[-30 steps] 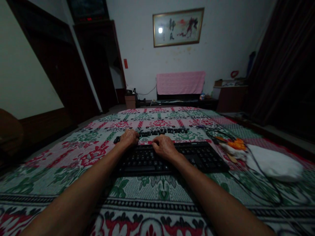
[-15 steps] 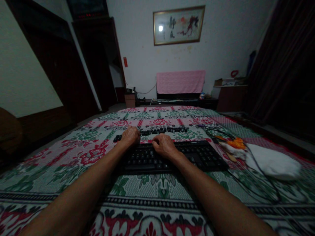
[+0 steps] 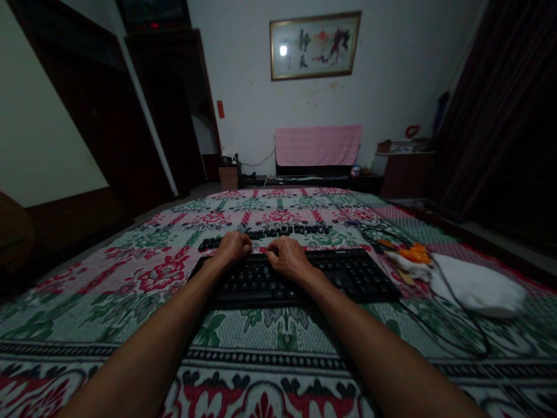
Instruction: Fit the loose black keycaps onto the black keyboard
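A black keyboard (image 3: 256,287) lies in front of me on a patterned cloth (image 3: 165,273). Behind it, loose black keycaps (image 3: 319,229) form a rough row. Just over the keyboard's far left part is my left hand (image 3: 235,246), fingers curled and closed; whatever they hold is too small or hidden to name. My right hand (image 3: 287,255) rests over the middle of the keyboard's upper part, with its fingers bent together near its far edge. What sits between those fingertips is hidden too. The two hands are a short gap apart.
Right of the keyboard lie a black cable (image 3: 467,348), an orange cloth-like item (image 3: 415,253) and a white bundle (image 3: 478,287). Beyond the cloth stand a pink-covered screen (image 3: 317,145) and a cabinet (image 3: 404,174) by the wall.
My left hand has come back from the keycap row toward the keyboard, slightly nearer to me. My right hand has stayed almost in place. The view has shifted slightly.
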Action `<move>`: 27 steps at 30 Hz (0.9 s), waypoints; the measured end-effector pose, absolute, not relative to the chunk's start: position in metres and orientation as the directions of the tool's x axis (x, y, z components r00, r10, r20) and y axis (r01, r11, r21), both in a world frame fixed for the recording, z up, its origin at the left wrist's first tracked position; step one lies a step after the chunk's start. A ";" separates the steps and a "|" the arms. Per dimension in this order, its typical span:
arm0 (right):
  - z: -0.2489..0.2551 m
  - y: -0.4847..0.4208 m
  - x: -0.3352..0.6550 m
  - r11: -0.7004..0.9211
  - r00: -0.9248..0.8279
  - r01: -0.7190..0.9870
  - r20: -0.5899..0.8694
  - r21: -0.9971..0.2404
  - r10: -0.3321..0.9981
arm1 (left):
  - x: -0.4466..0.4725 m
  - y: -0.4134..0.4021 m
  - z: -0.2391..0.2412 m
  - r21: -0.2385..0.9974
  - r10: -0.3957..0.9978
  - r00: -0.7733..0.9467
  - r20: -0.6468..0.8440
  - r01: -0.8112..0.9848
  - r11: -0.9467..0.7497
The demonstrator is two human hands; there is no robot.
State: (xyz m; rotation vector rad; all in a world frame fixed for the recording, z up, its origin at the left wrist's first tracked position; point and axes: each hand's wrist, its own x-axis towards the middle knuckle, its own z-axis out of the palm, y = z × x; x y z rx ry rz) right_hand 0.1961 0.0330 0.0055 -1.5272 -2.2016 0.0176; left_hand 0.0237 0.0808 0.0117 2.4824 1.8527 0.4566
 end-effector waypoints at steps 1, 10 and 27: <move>0.006 0.033 0.196 0.384 -0.281 0.885 0.359 -0.262 0.890 | 0.024 0.081 0.011 0.178 0.940 0.247 0.235 0.940 -0.291; 0.005 0.035 0.197 0.388 -0.286 0.886 0.362 -0.253 0.887 | 0.021 0.078 0.021 0.264 0.976 0.190 0.106 0.941 -0.211; 0.008 0.032 0.197 0.390 -0.290 0.887 0.359 -0.247 0.887 | 0.015 0.084 0.019 0.296 0.971 0.222 0.091 0.925 -0.239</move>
